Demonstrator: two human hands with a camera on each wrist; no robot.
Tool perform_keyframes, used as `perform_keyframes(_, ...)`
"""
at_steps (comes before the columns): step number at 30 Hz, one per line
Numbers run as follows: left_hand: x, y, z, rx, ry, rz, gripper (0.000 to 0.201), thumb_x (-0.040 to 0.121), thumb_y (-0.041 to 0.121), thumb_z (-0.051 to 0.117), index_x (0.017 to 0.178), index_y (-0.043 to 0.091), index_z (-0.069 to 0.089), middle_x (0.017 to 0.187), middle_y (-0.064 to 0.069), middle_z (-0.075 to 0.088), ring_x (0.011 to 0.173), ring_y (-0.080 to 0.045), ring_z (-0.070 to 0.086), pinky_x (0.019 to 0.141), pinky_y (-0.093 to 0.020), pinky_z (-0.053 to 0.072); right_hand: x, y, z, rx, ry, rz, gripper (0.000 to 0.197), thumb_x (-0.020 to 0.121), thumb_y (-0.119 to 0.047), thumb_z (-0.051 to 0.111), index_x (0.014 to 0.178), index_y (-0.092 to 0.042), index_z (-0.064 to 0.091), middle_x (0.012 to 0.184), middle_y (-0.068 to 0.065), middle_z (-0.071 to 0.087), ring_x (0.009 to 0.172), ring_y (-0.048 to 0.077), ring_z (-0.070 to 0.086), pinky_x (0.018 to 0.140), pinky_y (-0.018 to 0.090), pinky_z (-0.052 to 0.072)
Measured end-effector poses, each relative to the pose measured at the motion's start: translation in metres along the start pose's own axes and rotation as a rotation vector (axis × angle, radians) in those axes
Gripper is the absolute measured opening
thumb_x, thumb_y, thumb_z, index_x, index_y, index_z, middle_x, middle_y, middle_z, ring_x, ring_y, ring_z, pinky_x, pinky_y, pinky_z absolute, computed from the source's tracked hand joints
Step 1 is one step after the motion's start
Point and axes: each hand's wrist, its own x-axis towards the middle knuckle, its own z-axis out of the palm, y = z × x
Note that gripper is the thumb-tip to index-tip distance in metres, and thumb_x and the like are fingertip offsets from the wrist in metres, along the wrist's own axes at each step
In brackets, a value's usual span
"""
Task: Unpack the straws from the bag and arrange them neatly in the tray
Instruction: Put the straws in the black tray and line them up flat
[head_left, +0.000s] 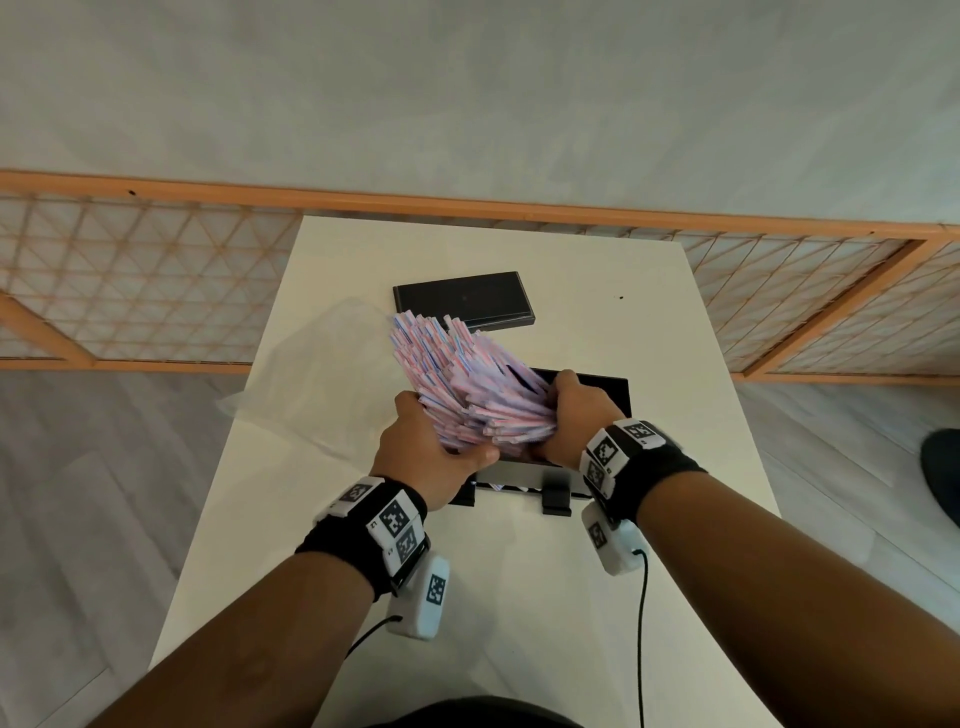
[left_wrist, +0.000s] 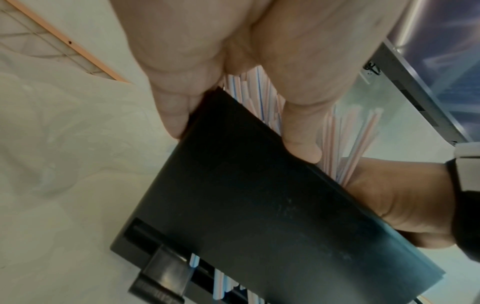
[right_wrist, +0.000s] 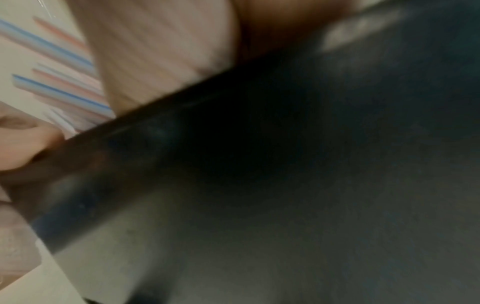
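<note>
A thick bundle of pink-and-blue striped straws fans up and to the left over a black tray on the white table. My left hand grips the bundle's lower left side, thumb along its near end. My right hand holds the near end from the right, just above the tray. In the left wrist view my fingers lie at the tray's edge with straws behind them. The empty clear bag lies crumpled left of the bundle. The right wrist view is blurred: dark tray wall, some straws.
A flat black lid lies behind the tray toward the table's far edge. A few straws show in the tray's front slot, beside a black clip. A wooden lattice screen runs behind the table.
</note>
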Motion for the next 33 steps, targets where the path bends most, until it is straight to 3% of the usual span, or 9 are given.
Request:
perform_keyframes(4, -0.001, 0.0, 0.0, -0.004, 0.001, 0.004, 0.077, 0.066, 0.042, 0.091, 0.115, 0.021, 0.036, 0.105, 0.008, 0.057, 0.109, -0.025, 0.064, 0.08, -0.028, 0.045, 0.001, -0.002, 0.002, -0.016, -0.032, -0.009, 0.06, 0.061, -0.042, 0.083, 0.104, -0.019, 0.048, 0.094, 0.002, 0.061, 0.086, 0.026, 0.063, 0.079, 0.036, 0.056)
perform_keyframes(9, -0.001, 0.0, 0.0, -0.005, 0.0, 0.0, 0.076, 0.067, 0.042, 0.091, 0.117, 0.018, 0.039, 0.107, 0.006, 0.06, 0.108, -0.024, 0.064, 0.079, -0.028, 0.045, 0.002, -0.001, 0.002, -0.089, -0.043, -0.089, 0.033, 0.066, -0.045, 0.077, 0.093, -0.03, 0.065, 0.089, -0.003, 0.054, 0.085, 0.016, 0.055, 0.077, 0.024, 0.048)
perform_keyframes(14, -0.001, 0.001, 0.0, -0.006, -0.004, -0.002, 0.074, 0.068, 0.04, 0.09, 0.116, 0.017, 0.039, 0.103, 0.007, 0.058, 0.105, -0.025, 0.064, 0.077, -0.028, 0.045, 0.001, -0.005, -0.004, -0.036, -0.038, -0.077, 0.03, 0.071, -0.029, 0.069, 0.096, -0.026, 0.053, 0.088, 0.0, 0.064, 0.083, 0.027, 0.064, 0.073, 0.028, 0.053)
perform_keyframes(17, -0.001, 0.001, 0.0, -0.012, -0.007, -0.003, 0.073, 0.07, 0.039, 0.09, 0.117, 0.017, 0.039, 0.102, 0.008, 0.058, 0.104, -0.024, 0.065, 0.078, -0.028, 0.045, 0.002, -0.015, -0.015, -0.053, -0.027, -0.199, 0.032, 0.075, -0.027, 0.068, 0.105, -0.024, 0.058, 0.095, 0.002, 0.067, 0.088, 0.027, 0.064, 0.073, 0.027, 0.048)
perform_keyframes(20, -0.001, 0.0, 0.001, -0.023, -0.013, -0.009, 0.073, 0.07, 0.039, 0.089, 0.119, 0.018, 0.039, 0.103, 0.009, 0.059, 0.104, -0.023, 0.065, 0.08, -0.029, 0.047, 0.004, -0.027, -0.032, -0.09, 0.017, -0.284, 0.013, 0.081, -0.021, 0.063, 0.089, -0.027, 0.055, 0.087, 0.003, 0.063, 0.087, 0.028, 0.061, 0.069, 0.024, 0.037)
perform_keyframes(23, 0.0, 0.0, 0.001, -0.025, -0.013, -0.018, 0.075, 0.069, 0.041, 0.089, 0.12, 0.019, 0.039, 0.106, 0.008, 0.06, 0.105, -0.022, 0.065, 0.082, -0.03, 0.049, 0.006, -0.026, -0.033, -0.083, 0.081, -0.253, 0.017, 0.08, -0.028, 0.068, 0.087, -0.022, 0.053, 0.088, 0.002, 0.049, 0.089, 0.03, 0.059, 0.07, 0.027, 0.038)
perform_keyframes(25, -0.001, -0.001, 0.001, -0.021, -0.014, -0.018, 0.076, 0.068, 0.042, 0.089, 0.12, 0.019, 0.039, 0.107, 0.008, 0.061, 0.105, -0.023, 0.065, 0.082, -0.03, 0.049, 0.005, -0.02, -0.028, -0.137, 0.108, -0.17, 0.039, 0.077, -0.041, 0.073, 0.104, -0.018, 0.057, 0.103, 0.006, 0.046, 0.098, 0.03, 0.055, 0.077, 0.033, 0.046)
perform_keyframes(28, -0.001, -0.002, 0.0, -0.019, -0.015, -0.02, 0.077, 0.068, 0.042, 0.089, 0.121, 0.019, 0.039, 0.108, 0.008, 0.061, 0.105, -0.023, 0.065, 0.082, -0.03, 0.048, 0.0, -0.013, -0.029, -0.236, 0.158, -0.065, 0.068, 0.07, -0.055, 0.078, 0.117, -0.019, 0.045, 0.118, 0.007, 0.044, 0.108, 0.031, 0.05, 0.081, 0.042, 0.051)
perform_keyframes(33, -0.001, -0.001, 0.0, -0.032, -0.011, -0.02, 0.076, 0.068, 0.041, 0.09, 0.122, 0.019, 0.04, 0.108, 0.009, 0.061, 0.102, -0.019, 0.063, 0.081, -0.028, 0.047, 0.001, -0.003, -0.036, -0.076, 0.066, 0.022, 0.065, 0.065, -0.041, 0.088, 0.099, -0.014, 0.039, 0.097, 0.009, 0.055, 0.088, 0.03, 0.058, 0.073, 0.035, 0.047)
